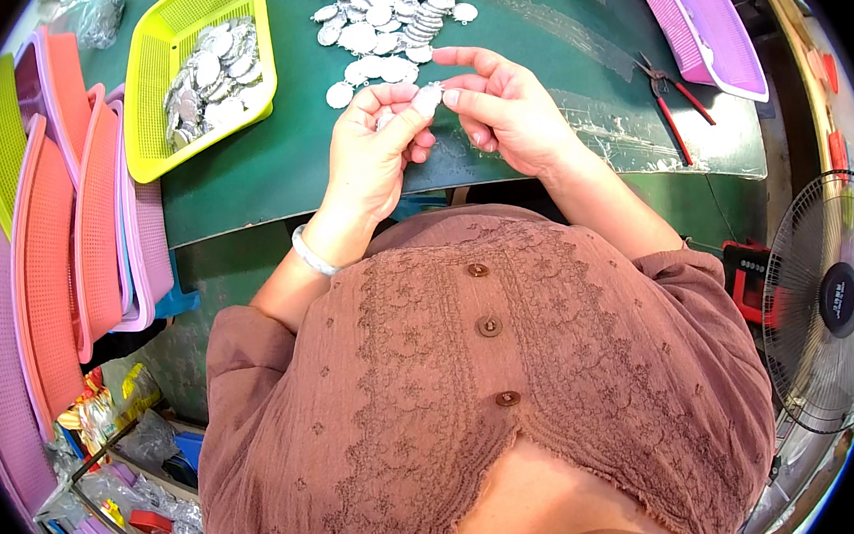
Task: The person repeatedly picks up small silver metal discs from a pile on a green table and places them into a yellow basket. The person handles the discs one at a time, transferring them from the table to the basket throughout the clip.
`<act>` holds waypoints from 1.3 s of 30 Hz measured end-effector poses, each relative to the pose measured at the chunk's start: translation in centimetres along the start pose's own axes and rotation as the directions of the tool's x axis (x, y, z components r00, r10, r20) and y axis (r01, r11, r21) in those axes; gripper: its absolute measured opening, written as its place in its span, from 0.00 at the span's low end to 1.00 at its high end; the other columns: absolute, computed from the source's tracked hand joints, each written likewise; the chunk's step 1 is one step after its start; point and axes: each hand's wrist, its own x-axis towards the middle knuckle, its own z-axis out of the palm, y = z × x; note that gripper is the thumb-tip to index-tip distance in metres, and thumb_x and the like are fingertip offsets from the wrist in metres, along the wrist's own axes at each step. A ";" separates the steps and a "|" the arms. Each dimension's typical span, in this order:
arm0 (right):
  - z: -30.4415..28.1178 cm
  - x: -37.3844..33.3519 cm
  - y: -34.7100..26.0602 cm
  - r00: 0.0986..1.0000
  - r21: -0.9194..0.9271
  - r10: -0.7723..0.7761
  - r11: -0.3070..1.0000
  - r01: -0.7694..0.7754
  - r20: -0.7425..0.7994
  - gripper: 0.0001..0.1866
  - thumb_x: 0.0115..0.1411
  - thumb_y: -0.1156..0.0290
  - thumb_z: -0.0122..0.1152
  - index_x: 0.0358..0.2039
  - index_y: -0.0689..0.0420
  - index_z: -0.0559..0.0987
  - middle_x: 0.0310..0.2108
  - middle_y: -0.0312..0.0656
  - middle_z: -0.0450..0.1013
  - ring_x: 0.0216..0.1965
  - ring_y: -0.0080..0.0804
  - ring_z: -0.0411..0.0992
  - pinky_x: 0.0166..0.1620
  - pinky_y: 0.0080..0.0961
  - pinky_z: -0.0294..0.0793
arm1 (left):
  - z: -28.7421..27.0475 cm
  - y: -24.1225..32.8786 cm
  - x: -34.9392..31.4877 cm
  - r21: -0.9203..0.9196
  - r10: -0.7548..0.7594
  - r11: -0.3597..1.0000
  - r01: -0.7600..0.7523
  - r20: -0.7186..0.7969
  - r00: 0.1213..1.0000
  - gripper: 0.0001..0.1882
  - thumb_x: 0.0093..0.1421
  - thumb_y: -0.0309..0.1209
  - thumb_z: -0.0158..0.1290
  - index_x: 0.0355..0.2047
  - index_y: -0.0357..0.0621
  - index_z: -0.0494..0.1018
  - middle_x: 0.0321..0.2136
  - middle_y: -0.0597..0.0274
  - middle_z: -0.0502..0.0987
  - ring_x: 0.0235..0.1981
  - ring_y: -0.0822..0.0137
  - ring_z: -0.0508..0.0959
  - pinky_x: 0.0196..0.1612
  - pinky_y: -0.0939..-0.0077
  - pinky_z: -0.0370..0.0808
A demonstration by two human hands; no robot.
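My left hand (pixel 384 138) is closed around a silvery round metal disc (pixel 427 99), pinched between thumb and finger above the table's near edge. Close beside it, my right hand (pixel 500 103) has its thumb and a finger at the disc's right edge, with the index finger raised. Whether the right fingers grip the disc or only touch it is hard to make out. Just beyond both hands lies a spread pile of similar silvery discs (pixel 379 15). More discs (pixel 217 78) fill part of a yellow-green plastic basket (pixel 135 139) to the left.
Red-handled pliers (pixel 667 97) lie at the right on the green table (pixel 241 196). A purple basket (pixel 704 24) stands at the far right edge. Stacked coral and purple baskets (pixel 45 257) crowd the left side. A fan (pixel 821 301) stands at the lower right.
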 end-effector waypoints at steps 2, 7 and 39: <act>-0.1 -0.1 0.1 1.000 0.013 0.000 1.000 0.000 0.010 0.22 0.54 0.77 0.54 0.50 0.65 0.63 0.29 0.40 0.72 0.16 0.12 0.60 0.16 0.09 0.58 | 0.3 -0.2 -0.1 0.064 0.063 0.996 -0.061 -0.030 0.998 0.12 0.51 0.23 0.56 0.35 0.38 0.65 0.24 0.64 0.71 0.19 0.76 0.72 0.19 0.87 0.67; -0.3 0.0 0.0 0.999 0.063 0.044 0.997 -0.043 -0.017 0.22 0.53 0.78 0.54 0.49 0.66 0.63 0.28 0.40 0.71 0.14 0.13 0.59 0.15 0.10 0.57 | 1.1 -0.1 -0.3 0.163 0.129 0.979 -0.120 -0.049 0.990 0.13 0.51 0.22 0.55 0.36 0.38 0.66 0.25 0.63 0.72 0.18 0.76 0.71 0.19 0.86 0.66; -0.6 0.2 0.6 0.990 0.078 0.129 0.989 -0.126 -0.048 0.16 0.53 0.76 0.53 0.43 0.65 0.67 0.19 0.34 0.65 0.12 0.16 0.60 0.13 0.12 0.56 | 0.4 0.2 -0.8 0.077 -0.070 0.994 0.072 -0.026 0.997 0.08 0.54 0.24 0.49 0.35 0.40 0.64 0.21 0.60 0.73 0.17 0.73 0.71 0.18 0.85 0.66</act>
